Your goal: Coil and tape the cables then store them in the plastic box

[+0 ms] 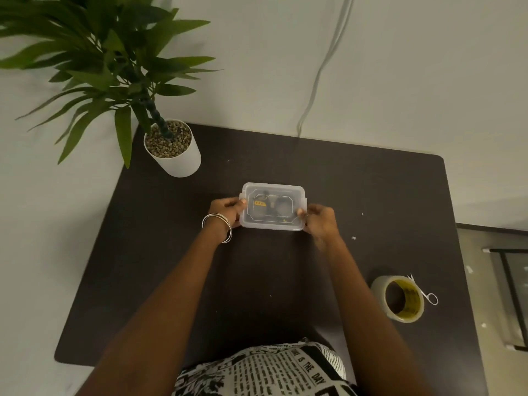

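Observation:
A small clear plastic box (273, 224) with its lid on sits in the middle of the dark table (357, 190). Dark cables (271, 205) show dimly through the lid. My left hand (225, 211), bangles on its wrist, grips the box's left end with the thumb on the lid. My right hand (318, 217) grips the right end the same way. A roll of clear tape (400, 299) stands at the right, near the table's front. Small scissors (425, 291) lie just behind the roll.
A potted plant in a white pot (174, 151) stands at the table's back left corner, its leaves spreading over the left side. A white cord (320, 70) hangs down the wall behind the table. A lower surface with a dark frame (511, 284) lies to the right.

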